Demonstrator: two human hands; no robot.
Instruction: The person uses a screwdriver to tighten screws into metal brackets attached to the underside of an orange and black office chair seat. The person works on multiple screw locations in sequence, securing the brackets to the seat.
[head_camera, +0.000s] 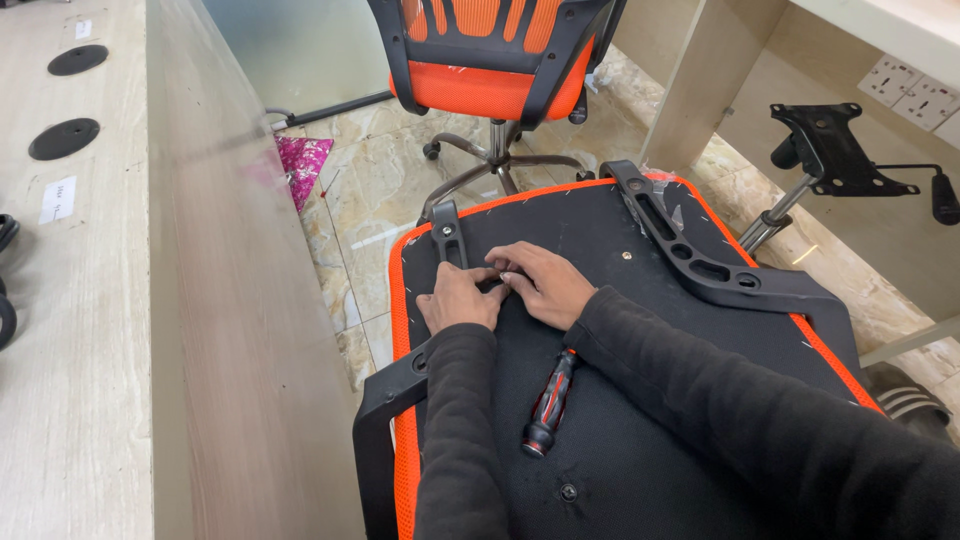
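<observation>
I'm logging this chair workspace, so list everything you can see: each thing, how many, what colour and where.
Seat base: one, black underside with orange mesh edge, upside down at centre.
Armrest brackets: two, black, left and right on the seat.
Screwdriver: one, red and black handle, lying on the seat between the forearms.
Office chair: one, orange and black, top centre.
Tilt mechanism: one, black, on a gas lift, right.
Pink foil: one piece, on the floor.
Left hand, right hand: together on the seat by the left bracket.
</observation>
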